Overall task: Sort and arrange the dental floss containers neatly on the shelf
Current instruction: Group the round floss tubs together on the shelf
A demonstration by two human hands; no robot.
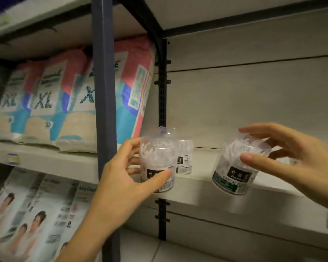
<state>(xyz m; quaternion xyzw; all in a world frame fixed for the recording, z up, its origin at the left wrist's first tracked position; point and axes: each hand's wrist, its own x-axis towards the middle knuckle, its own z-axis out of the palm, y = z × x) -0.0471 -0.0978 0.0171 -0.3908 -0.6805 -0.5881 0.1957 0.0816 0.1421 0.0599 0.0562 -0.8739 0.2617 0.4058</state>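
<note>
the left hand (125, 178) grips a clear floss container (157, 163) standing upright at the left end of the shelf (197, 188). a second container (185, 157) stands just behind it. the right hand (292, 159) holds a tilted container (235, 171) with a green label above the shelf edge.

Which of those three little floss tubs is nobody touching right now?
The small floss tub standing at the back of the shelf. The left hand grips the front tub, and the right hand holds the tilted green-labelled tub.
</note>
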